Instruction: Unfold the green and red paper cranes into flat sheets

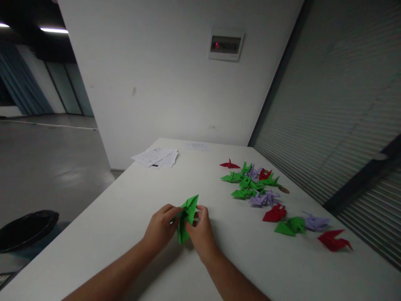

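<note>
My left grip (161, 225) and right grip (202, 235) pinch the green folded paper (188, 212); I judge this a shaping step, next calling for light pressure.

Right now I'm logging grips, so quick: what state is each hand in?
Left hand: closed, holding the green folded paper.
Right hand: closed, holding the same paper from the other side.

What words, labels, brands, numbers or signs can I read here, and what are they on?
No text can be read for certain.
Loose papers: printed lines, too small and blurred.
Sheet to their right: faint marks, illegible.
Wall box: any lettering too small.
Object at lower left edge: possible markings, too blurred.
Green folded paper between left hand and right hand: no visible writing.
</note>
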A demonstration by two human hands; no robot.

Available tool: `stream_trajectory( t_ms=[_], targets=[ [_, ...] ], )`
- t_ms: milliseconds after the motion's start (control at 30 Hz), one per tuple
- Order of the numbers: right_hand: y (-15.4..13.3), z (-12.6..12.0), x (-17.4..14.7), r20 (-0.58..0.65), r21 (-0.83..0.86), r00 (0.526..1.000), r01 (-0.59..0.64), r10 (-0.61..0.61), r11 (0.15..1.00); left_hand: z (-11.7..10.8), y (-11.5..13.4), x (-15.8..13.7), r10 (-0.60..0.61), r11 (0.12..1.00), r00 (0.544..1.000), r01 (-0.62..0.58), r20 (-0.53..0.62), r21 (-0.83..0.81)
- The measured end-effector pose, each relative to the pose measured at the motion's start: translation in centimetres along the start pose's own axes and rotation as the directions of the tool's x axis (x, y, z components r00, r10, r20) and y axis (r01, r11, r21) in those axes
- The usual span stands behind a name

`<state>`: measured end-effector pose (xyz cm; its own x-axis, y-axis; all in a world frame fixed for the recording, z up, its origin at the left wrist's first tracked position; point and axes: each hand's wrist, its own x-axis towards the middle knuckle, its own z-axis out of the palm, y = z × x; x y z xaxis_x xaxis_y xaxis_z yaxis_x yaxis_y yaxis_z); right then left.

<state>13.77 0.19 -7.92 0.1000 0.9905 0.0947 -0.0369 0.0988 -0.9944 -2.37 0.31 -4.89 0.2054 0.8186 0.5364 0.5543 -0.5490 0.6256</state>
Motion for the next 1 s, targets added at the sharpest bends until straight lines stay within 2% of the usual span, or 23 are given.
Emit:
stream_trajectory(
  t_ms=[167,367,500,600,667,833,933,1000],
  targets=[
    [-0.9,-0.9,0.5,0.006,-0.017,0.997,-0.073,0.073,0.997,-0.4,-0.8,0.0,-0.105,0.994,0.986,0.102,-0.128,-0.031],
    [-1.5,-1.7,0.5,0.084,-0.037,0.995,-0.054,0.057,0.998,-1.1,-0.3,0.7,-0.270,0.946,0.952,0.234,-0.146,-0.226],
    [-1.6,-2.0,0.4,0.105,-0.039,0.989,-0.097,0.100,0.995,-1.2,0.4,1.1,-0.409,0.805,0.901,0.280,-0.147,-0.523],
    [-1.7,-2.1,0.3,0.121,-0.004,0.979,-0.167,0.166,0.986,-1.3,0.4,1.2,-0.481,0.707,0.861,0.270,-0.164,-0.654],
    [-1.6,-2.2,0.3,0.139,0.005,0.973,-0.189,0.186,0.982,-1.6,0.0,1.4,-0.487,0.697,0.862,0.287,-0.141,-0.657],
    [-1.2,-2.5,0.3,0.198,-0.014,0.962,-0.187,0.186,0.982,-2.8,-1.5,2.3,-0.457,0.779,0.889,0.386,-0.027,-0.495],
    [-1.8,-2.4,0.1,0.231,0.052,0.938,-0.278,0.260,0.959,-3.3,-1.4,2.5,-0.414,0.784,0.910,0.379,0.041,-0.491],
    [-2.8,-2.2,-0.2,0.260,0.135,0.910,-0.364,0.322,0.922,-3.4,-1.0,2.3,-0.309,0.764,0.943,0.324,0.124,-0.558]
  ],
)
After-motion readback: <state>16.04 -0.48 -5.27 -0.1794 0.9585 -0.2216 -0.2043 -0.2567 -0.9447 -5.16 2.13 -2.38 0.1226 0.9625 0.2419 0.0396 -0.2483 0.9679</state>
